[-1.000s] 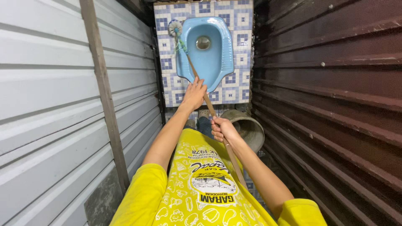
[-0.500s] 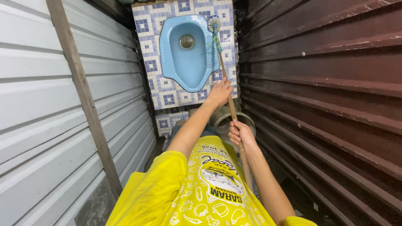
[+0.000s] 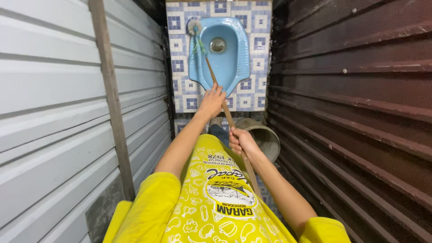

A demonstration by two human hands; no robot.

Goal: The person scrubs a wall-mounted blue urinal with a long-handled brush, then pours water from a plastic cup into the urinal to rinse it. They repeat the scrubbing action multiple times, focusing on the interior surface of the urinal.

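- Gripping a long wooden brush handle [image 3: 221,98], the left hand [image 3: 211,101] closes its fingers round the stick higher up, arm stretched out in front.
- Right hand [image 3: 241,140] clasps the same handle lower down, fingers wrapped tight, close to the yellow shirt [image 3: 211,202].
- Brush head [image 3: 194,26] rests on the upper left rim of the blue squat pan [image 3: 220,51], set in blue-and-white tiles [image 3: 180,81].
- A grey bucket [image 3: 265,137] stands just beside the right hand.
- Grey corrugated wall [image 3: 54,112] on the left, dark one [image 3: 360,99] on the right.
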